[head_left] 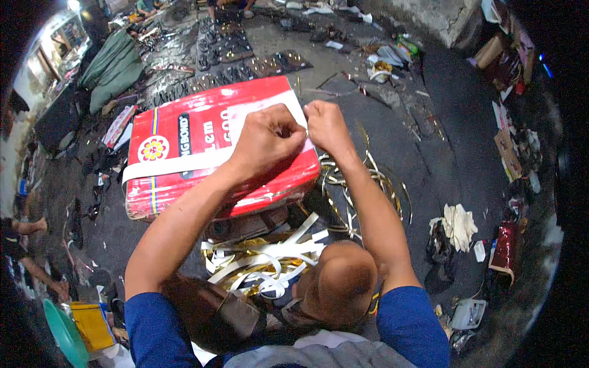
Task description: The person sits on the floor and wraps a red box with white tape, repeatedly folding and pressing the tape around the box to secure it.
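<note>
A red printed carton [202, 116] with a flower emblem lies in front of me, wrapped in shiny film. Across its top runs a white strip [178, 165], passing out of sight under my left forearm. My left hand [270, 138] rests over the carton's right part, thumb and fingers pinched together. Right beside it, at the carton's right edge, my right hand [328, 126] is closed too, its fingertips nearly meeting the left ones. Something tiny and pale shows between them, too small to name. Below the carton is a heap of white and gold strips [270, 264].
Thin gold strips [386, 190] lie tangled on the dark floor to the right. Rows of dark footwear pieces [227, 67] are laid out beyond the carton. At lower left are a green basin [61, 331] and another person's arms [27, 245]. A pale cloth [459, 227] lies right.
</note>
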Demonstrator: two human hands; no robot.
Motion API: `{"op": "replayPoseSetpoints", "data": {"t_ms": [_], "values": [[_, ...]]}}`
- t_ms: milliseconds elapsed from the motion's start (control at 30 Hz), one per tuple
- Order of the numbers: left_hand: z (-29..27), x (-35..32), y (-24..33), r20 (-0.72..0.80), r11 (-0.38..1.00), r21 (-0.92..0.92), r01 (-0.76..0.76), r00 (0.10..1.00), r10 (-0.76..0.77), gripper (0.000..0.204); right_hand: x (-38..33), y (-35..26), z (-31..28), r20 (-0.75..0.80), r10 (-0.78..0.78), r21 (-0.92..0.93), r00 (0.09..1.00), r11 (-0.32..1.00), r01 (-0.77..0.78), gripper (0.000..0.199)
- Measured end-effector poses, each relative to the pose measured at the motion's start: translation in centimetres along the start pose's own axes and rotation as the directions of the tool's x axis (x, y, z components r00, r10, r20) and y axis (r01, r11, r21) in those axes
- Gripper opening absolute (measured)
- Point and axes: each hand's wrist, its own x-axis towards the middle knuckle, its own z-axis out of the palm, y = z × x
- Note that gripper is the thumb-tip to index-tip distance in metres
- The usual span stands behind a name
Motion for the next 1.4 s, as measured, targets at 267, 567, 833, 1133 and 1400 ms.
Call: {"op": "replayPoseSetpoints", "data": {"t_ms": [267, 567, 833, 1133, 1400], "values": [[-0.3, 0.7, 0.4, 0.060, 0.995, 0.051, 0.085, 0.994, -0.088, 0.007, -2.7, 12.3, 7.9, -0.026, 0.098, 0.220, 0.995, 0.971, -0.090, 0.022], [-0.2, 1.2, -0.1, 0.048, 0.996, 0.011, 0.086, 0.995, -0.086, 0.009, -9.1, 26.8, 17.6, 0.054, 0.360, 0.100, 0.931, 0.926, -0.364, 0.023], [0.1, 0.9, 0.1, 0.075, 0.982, -0.048, 0.185, 0.981, -0.181, 0.006, -12.8, 29.2, 19.4, 0.079, 0.506, -0.061, 0.859, 0.863, -0.502, 0.024], [0.5, 1.5, 0.1, 0.078, 0.999, -0.011, 0.051, 0.996, -0.050, 0.005, -14.1, 30.6, 18.5, 0.058, 0.578, -0.191, 0.814, 0.806, -0.560, 0.026], [-0.1, 1.2, 0.0, 0.111, 0.999, 0.008, 0.032, 0.993, -0.033, 0.001, -14.9, 30.6, 18.9, 0.073, 0.613, -0.255, 0.787, 0.774, -0.580, 0.029]]}}
